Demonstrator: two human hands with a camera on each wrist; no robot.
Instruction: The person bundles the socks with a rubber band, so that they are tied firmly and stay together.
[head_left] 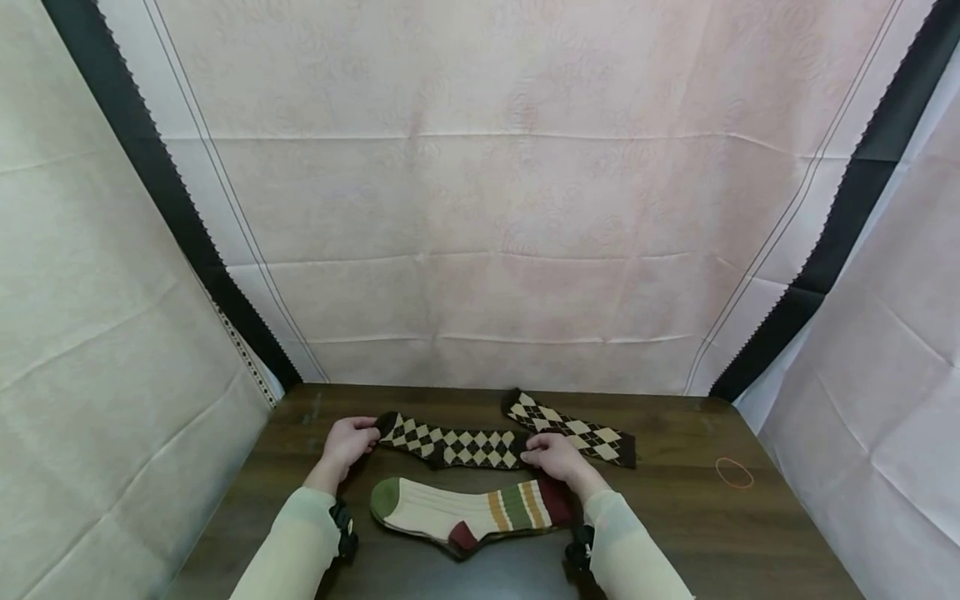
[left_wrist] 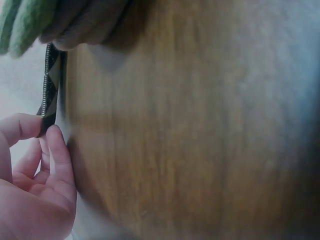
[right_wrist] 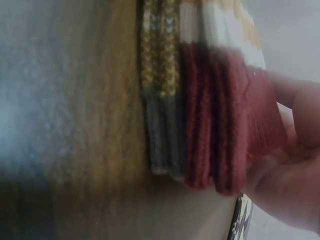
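Note:
An argyle sock (head_left: pixel 480 448), black and cream with dark toe and cuff, lies stretched sideways between my hands. My left hand (head_left: pixel 348 443) pinches its toe end between thumb and fingertip, with the dark edge (left_wrist: pixel 49 95) rising from the fingers in the left wrist view. At the cuff end, my right hand (head_left: pixel 558 460) grips the sock; in the right wrist view its fingertips are hidden behind stacked socks. A second argyle sock (head_left: pixel 600 439) lies slanted behind the right hand. Nearer me, a cream sock (head_left: pixel 442 504) with green toe, striped leg and red cuff tops a stack.
Under the cream sock, the right wrist view shows dark cuffs with yellow-flecked knit (right_wrist: pixel 160 55). An orange rubber band (head_left: pixel 735 472) lies at the right of the brown wooden table (head_left: pixel 660 533). Pale cloth walls (head_left: pixel 525 292) enclose its back and sides.

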